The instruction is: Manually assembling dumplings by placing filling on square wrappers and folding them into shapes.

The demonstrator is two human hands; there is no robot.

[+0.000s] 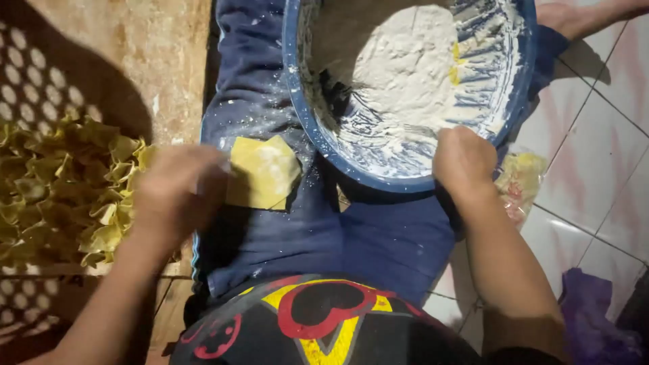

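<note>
From the head camera we look down on our own lap, legs in dark blue trousers (365, 236) dusted with flour. We count one blue basin (307, 115) resting on the thighs, tilted toward us, with one mound of white flour (405, 74) inside and a few yellow scraps stuck near its right wall.

Our right hand (463, 159) sits on the near rim of the basin, fingers curled over the edge and gripping it.

Our left hand (177, 192) is blurred; it seems to pinch the left edge of one square yellow dough wrapper (263, 172), which lies flat on the left thigh just beside the basin, though we cannot tell for sure how tightly the fingers close.

To the left, one perforated tray (27, 74) holds a heap of folded yellow dumplings (67, 196), too many and too crowded to count.

At the right, just under the basin's edge, one clear plastic bag (520, 182) with yellow contents lies on the white tiled floor (595, 176). One bare foot (574, 17) shows at the top right corner.
</note>
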